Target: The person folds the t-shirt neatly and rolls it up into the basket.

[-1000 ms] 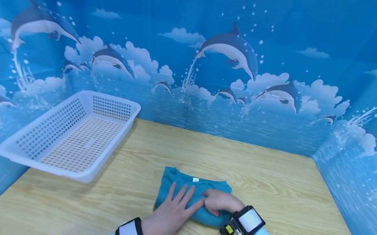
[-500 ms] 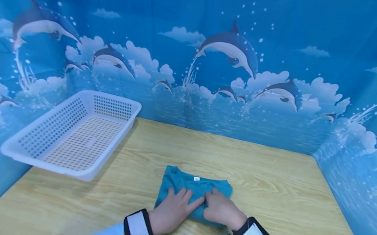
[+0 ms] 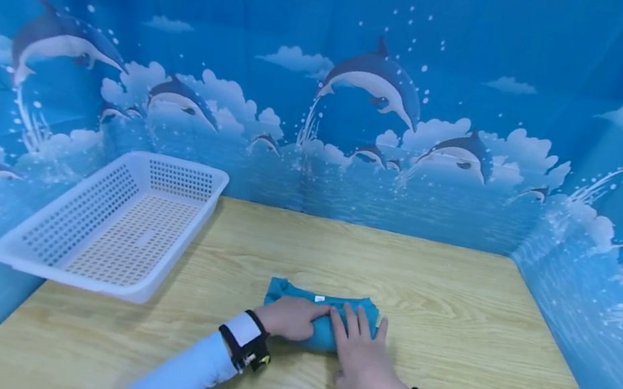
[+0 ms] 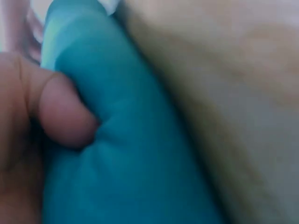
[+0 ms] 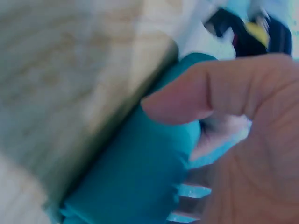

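A folded teal shirt (image 3: 319, 342) lies on the table, a small white label at its far edge. Its near side looks like a rounded roll in both wrist views. My left hand (image 3: 287, 316) grips the left part of that roll with curled fingers, and the thumb (image 4: 67, 112) digs into the cloth. Over the right part, my right hand (image 3: 366, 366) rests with its fingers straight and spread. In the right wrist view the thumb (image 5: 182, 95) lies against the rolled teal cloth. Some of the shirt is hidden under both hands.
A white perforated plastic basket (image 3: 178, 262) stands at the left, with nothing in it. The wooden table (image 3: 454, 299) is bordered at the back and sides by a blue dolphin-print curtain (image 3: 291, 14). Each wrist wears a black strap with a camera.
My left hand has gone from lying flat to curled fingers gripping the cloth. The right hand has gone from curled to spread. The shirt's near edge has moved away, leaving the bundle shorter.
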`<act>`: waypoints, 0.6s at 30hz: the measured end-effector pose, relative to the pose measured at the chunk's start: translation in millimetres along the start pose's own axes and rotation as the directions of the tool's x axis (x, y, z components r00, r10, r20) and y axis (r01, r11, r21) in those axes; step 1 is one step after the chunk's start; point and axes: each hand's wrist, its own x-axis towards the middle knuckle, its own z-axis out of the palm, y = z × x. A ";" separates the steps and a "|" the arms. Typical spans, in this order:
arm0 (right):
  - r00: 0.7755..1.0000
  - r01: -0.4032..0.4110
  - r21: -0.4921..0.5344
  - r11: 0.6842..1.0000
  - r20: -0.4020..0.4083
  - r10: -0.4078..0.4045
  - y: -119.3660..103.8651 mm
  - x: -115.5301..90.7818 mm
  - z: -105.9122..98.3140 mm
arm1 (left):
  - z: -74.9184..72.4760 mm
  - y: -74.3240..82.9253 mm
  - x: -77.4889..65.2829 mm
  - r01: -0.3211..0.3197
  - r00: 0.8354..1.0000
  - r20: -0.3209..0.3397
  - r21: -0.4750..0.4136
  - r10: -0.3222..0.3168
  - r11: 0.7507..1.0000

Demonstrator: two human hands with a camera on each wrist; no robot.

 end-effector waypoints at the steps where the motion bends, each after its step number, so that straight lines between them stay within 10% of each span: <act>1: 1.000 0.002 -0.036 0.999 -0.016 -0.002 -1.1 0.0 2.3 | -3.7 -1.2 2.6 0.020 0.999 0.044 -0.046 -0.018 0.999; 10: 0.973 0.043 -0.235 0.971 -0.212 -0.095 1.0 7.9 22.6 | -28.0 -11.5 24.8 0.120 0.938 0.344 -0.213 -0.041 0.970; 13: 0.957 0.078 -0.233 0.969 -0.255 -0.139 4.4 13.2 23.8 | -28.6 -12.1 25.7 0.142 0.930 0.364 -0.223 -0.053 0.964; 18: 0.956 0.134 -0.171 0.976 -0.237 -0.173 9.6 21.4 20.3 | -24.1 -5.5 16.9 0.117 0.960 0.269 -0.154 -0.072 0.981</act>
